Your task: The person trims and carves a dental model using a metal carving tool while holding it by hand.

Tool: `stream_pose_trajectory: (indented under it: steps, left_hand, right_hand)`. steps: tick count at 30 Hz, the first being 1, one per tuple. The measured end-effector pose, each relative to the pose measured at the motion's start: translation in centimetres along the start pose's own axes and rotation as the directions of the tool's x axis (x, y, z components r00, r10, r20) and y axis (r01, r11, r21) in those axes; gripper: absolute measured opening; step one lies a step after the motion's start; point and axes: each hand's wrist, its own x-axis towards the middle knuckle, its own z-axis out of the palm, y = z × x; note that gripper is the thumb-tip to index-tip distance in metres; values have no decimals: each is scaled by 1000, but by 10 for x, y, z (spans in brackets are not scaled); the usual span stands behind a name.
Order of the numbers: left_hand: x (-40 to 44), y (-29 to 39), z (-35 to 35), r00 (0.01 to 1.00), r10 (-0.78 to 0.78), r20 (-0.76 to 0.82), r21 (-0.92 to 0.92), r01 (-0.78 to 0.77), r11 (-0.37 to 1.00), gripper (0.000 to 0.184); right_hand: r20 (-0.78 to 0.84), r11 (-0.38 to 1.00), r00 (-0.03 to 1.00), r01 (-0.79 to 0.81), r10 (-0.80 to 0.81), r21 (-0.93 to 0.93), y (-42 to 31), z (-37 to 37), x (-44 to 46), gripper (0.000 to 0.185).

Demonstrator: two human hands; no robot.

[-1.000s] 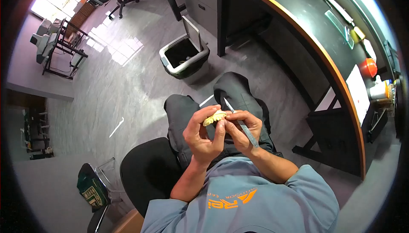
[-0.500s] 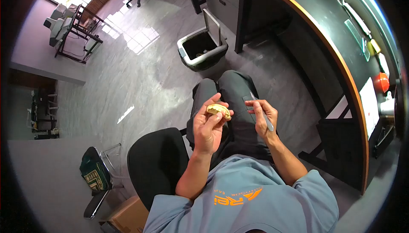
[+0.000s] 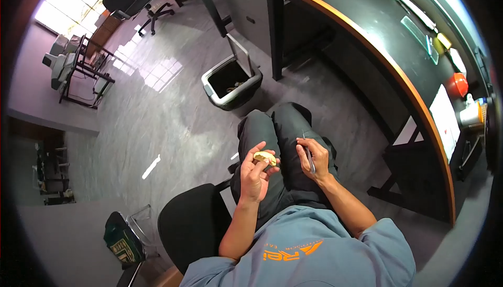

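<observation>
My left hand (image 3: 253, 178) is raised above my lap, its thumb and fingers closed around a pale yellow, curved piece that looks like cut fruit (image 3: 264, 157). The upper edge of the piece is rounded and its lower side looks hollowed or uneven. To the right, over my thigh, my right hand (image 3: 317, 158) grips a slim grey knife-like tool (image 3: 312, 165). One end of the tool points down toward my wrist and the thin other end sticks out past my fingers. The tool and the yellow piece are apart.
An open-lidded bin (image 3: 232, 84) stands on the floor beyond my knees. At my right a black desk (image 3: 361, 19) with an orange edge holds a paper sheet (image 3: 444, 116), a red round object (image 3: 457, 84) and a white cup (image 3: 470, 114). A black chair (image 3: 191, 229) is at my left.
The camera view has shifted, so the room and both hands sit lower in the picture. My right hand has turned the grey tool more upright; my left hand keeps hold of the yellow piece.
</observation>
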Motion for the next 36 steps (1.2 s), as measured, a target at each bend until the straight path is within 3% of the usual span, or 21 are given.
stream_pose_trajectory:
  steps: [16,23,28,36]
  left_hand:
    - [-2,22,-22,970,239,-50,-38,-241,970,38]
    - [-6,6,-6,985,170,-15,-6,-170,985,38]
    - [-13,-3,5,991,126,34,48,-128,991,38]
    - [-17,4,2,976,215,25,58,-216,975,39]
  right_hand:
    - [90,999,995,-46,47,-10,-9,20,7,13]
    - [31,993,999,-23,26,-113,16,-3,6,14]
    - [-34,998,999,-39,37,-57,30,-21,-3,16]
    - [0,999,999,32,-32,24,26,-10,-3,13]
